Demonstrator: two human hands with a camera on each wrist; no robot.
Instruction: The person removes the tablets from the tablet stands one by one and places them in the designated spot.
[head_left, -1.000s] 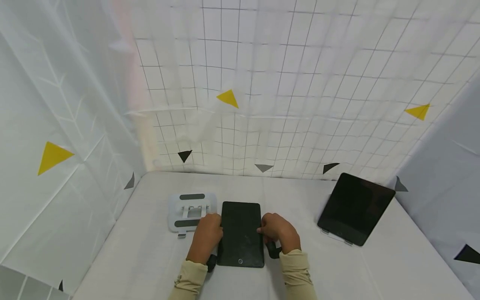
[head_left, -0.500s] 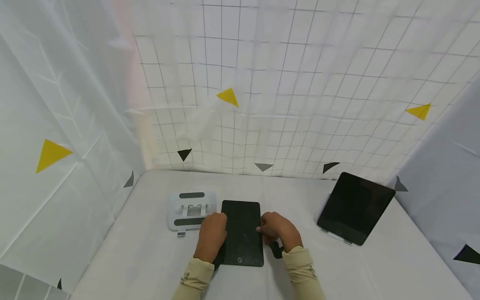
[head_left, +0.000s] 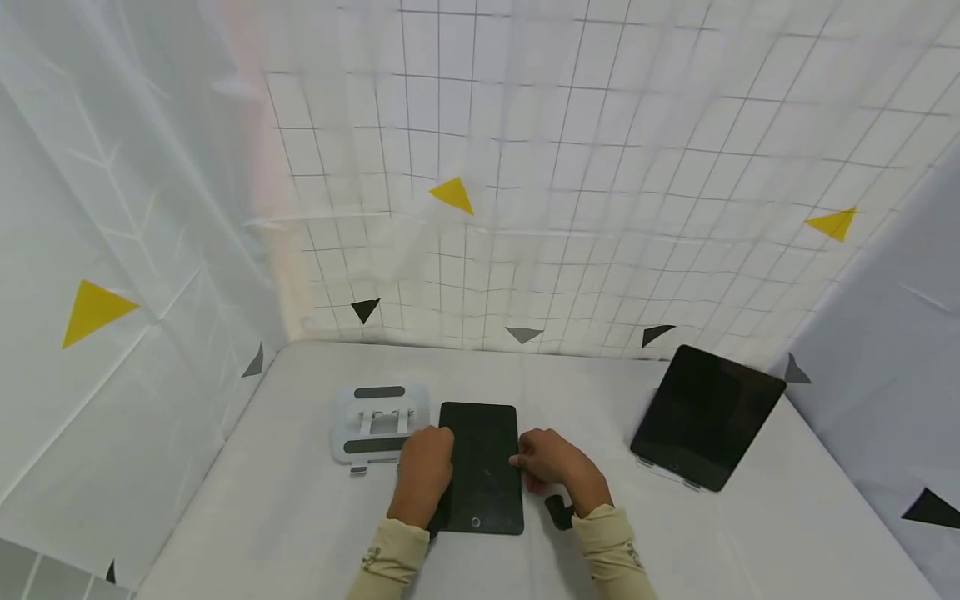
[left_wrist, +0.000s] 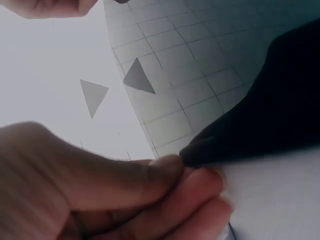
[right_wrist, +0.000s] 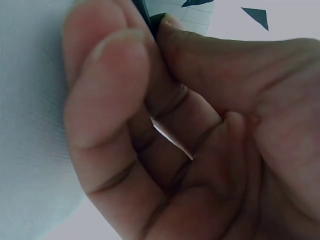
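A black tablet with a round home button at its near edge lies in front of me in the head view. My left hand pinches its left edge; in the left wrist view the thumb and curled fingers meet at the dark corner of it. My right hand holds the right edge, thumb tip over the screen's border and fingers curled below. In the right wrist view those curled fingers hide most of the tablet. A pale folding stand with dark pads lies flat beside the left hand.
A second black tablet leans tilted on a stand at the right. White cloth covers the table. Behind it hangs a white gridded sheet with coloured triangles. A black wrist camera sits under the right wrist.
My left hand has shifted slightly right, overlapping the tablet's left edge more. The right wrist has swung a little to the right while its fingers stay at the edge.
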